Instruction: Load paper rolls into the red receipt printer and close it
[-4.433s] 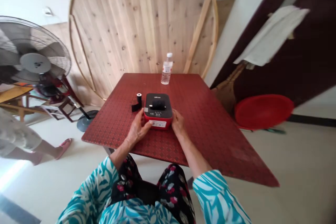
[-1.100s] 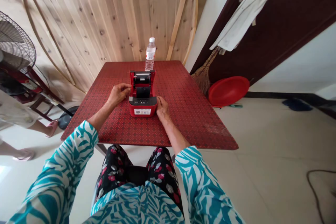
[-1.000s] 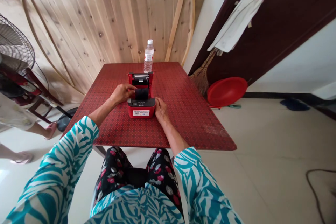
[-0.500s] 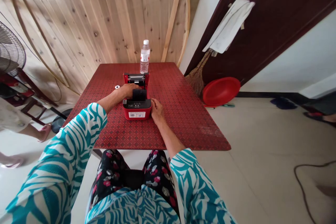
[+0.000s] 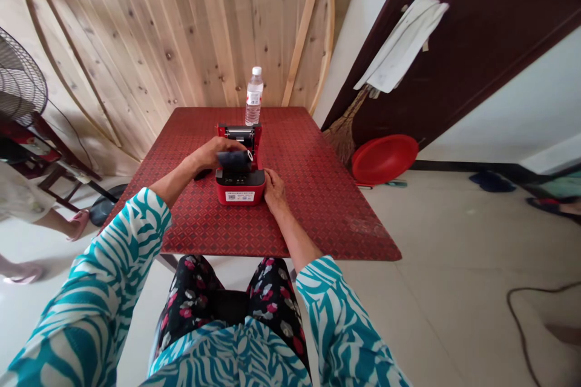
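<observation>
A small red and black printer (image 5: 240,196) sits on the table with its lid (image 5: 239,135) raised at the back. My left hand (image 5: 216,150) is closed on a black roll (image 5: 232,161) with a white core, holding it over the printer's opening. The roll is tilted and slightly blurred. My right hand (image 5: 275,190) grips the right side of the printer, its fingers bent against the wall and partly hidden. Left of the printer, a dark object (image 5: 202,174) shows beneath my left wrist, mostly covered.
The red patterned table (image 5: 318,211) bears a water bottle (image 5: 254,97) behind the printer. A broom (image 5: 344,133) and a red basin (image 5: 385,158) are by the door at right. A fan (image 5: 20,81) and another person's legs (image 5: 59,221) are at left.
My left hand has lifted the black roll up and left out of the printer's opening, so its white core end now shows. My right hand stays at the printer's side.
</observation>
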`<state>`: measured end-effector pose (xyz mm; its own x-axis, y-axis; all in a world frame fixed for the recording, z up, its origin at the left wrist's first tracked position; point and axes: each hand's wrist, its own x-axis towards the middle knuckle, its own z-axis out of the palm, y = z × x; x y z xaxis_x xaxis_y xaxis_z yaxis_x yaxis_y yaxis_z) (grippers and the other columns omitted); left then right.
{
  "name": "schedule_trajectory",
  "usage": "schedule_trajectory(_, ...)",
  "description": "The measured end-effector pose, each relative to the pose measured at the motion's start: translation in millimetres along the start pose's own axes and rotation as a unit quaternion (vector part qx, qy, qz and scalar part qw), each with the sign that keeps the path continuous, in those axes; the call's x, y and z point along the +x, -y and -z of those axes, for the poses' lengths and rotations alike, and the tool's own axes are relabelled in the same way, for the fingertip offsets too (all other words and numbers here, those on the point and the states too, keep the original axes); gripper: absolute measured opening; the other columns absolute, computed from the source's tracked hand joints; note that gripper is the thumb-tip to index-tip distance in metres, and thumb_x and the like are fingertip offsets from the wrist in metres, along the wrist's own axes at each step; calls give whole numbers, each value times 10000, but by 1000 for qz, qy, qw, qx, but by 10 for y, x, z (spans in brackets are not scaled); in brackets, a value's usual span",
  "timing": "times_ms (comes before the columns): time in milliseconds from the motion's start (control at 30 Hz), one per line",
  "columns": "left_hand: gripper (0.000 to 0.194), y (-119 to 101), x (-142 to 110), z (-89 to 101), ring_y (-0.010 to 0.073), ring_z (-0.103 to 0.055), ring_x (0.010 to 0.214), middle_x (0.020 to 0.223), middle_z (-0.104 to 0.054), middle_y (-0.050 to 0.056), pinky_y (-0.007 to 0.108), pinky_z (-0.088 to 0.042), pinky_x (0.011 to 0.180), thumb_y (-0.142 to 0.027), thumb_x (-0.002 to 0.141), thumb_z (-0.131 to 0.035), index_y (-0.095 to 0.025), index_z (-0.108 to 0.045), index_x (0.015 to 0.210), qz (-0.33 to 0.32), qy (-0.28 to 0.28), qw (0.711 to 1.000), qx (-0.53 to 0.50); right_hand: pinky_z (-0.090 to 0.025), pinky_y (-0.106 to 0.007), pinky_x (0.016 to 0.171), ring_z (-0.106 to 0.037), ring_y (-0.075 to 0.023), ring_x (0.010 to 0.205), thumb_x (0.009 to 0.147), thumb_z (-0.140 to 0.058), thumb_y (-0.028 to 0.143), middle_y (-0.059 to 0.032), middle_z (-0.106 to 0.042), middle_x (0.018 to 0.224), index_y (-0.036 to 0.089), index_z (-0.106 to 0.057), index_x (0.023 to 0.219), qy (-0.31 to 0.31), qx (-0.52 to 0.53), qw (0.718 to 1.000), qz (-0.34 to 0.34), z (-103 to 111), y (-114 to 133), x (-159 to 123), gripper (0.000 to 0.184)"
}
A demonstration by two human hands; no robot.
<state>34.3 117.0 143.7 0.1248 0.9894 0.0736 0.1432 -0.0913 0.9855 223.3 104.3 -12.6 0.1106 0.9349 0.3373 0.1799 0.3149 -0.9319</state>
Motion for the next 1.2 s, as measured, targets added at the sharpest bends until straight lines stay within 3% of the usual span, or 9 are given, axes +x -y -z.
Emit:
schedule_trajectory(100, 304, -14, -187, 153, 162, -653, 728, 784, -710, 32, 213, -468, 643, -75, 590, -783, -150, -743, 882, -15, 50, 998, -31, -486, -411, 939, -659, -235, 986, 874, -433, 484, -74, -738, 1011, 225, -702, 972, -3, 6, 1000, 7, 8, 14, -3, 386)
schedule_trajectory(233, 536, 170, -529, 478, 150, -666, 757, 919, -720, 32, 218, -494, 654, -240, 630, -839, -212, -689, 1144, -74, -10, 989, -131, -494, -400, 924, -662, -233, 978, 871, -445, 497, -79, -744, 1012, 213, -702, 978, 0, 8, 1000, 12, 22, 33, -13, 398)
schedule_trajectory(400, 462, 579, -933, 750, 156, -666, 743, 876, -717, 26, 248, -526, 668, -397, 650, -826, -208, -689, 1049, -108, -31, 985, -128, -494, -397, 895, -665, -242, 961, 859, -465, 480, -79, -747, 995, 202, -702, 969, -7, 11, 1000, 7, 29, 32, -32, 381)
schedule_trajectory(533, 386, 806, -1050, 802, 130, -638, 743, 853, -692, 15, 244, -496, 709, -335, 649, -822, -185, -651, 961, -115, -102, 988, 23, -505, -366, 850, -667, -226, 926, 850, -484, 467, -61, -754, 961, 209, -699, 959, -10, 34, 999, 1, 30, 33, -44, 354)
schedule_trajectory(600, 376, 863, -1022, 868, 126, -626, 754, 879, -683, 25, 248, -479, 725, -320, 669, -799, -170, -620, 964, -117, -119, 982, 86, -502, -363, 854, -665, -221, 920, 847, -488, 461, -57, -755, 965, 211, -697, 949, -10, 34, 999, -1, 33, 36, -48, 342)
schedule_trajectory(700, 372, 914, -867, 1063, 128, -624, 755, 898, -663, 24, 256, -476, 714, -316, 693, -747, -176, -563, 984, -125, -135, 979, 91, -496, -371, 864, -663, -223, 922, 849, -480, 471, -64, -753, 982, 204, -693, 942, -3, 27, 1000, 0, 39, 40, -52, 354)
schedule_trajectory(833, 360, 1001, -517, 1303, 156, -645, 820, 928, -656, 25, 298, -493, 778, -279, 666, -706, -187, -535, 970, -132, -111, 978, 117, -494, -372, 870, -663, -224, 927, 849, -485, 482, -67, -750, 992, 202, -690, 948, 2, 31, 1000, 1, 43, 39, -55, 361)
schedule_trajectory(1033, 338, 1229, -83, 1266, 181, -661, 816, 907, -668, 26, 317, -508, 764, -302, 650, -660, -188, -534, 942, -67, -75, 976, 192, -502, -370, 843, -665, -225, 906, 849, -486, 506, -64, -755, 970, 210, -697, 959, -1, 26, 1000, 0, 38, 34, -46, 380)
schedule_trajectory(1200, 464, 1305, -32, 1388, 192, -685, 852, 1030, -695, 55, 309, -533, 750, -323, 676, -668, -199, -555, 1109, -66, -8, 973, 219, -503, -381, 868, -667, -233, 936, 854, -473, 495, -78, -750, 987, 202, -700, 971, -4, 10, 1000, 7, 48, 38, -44, 388)
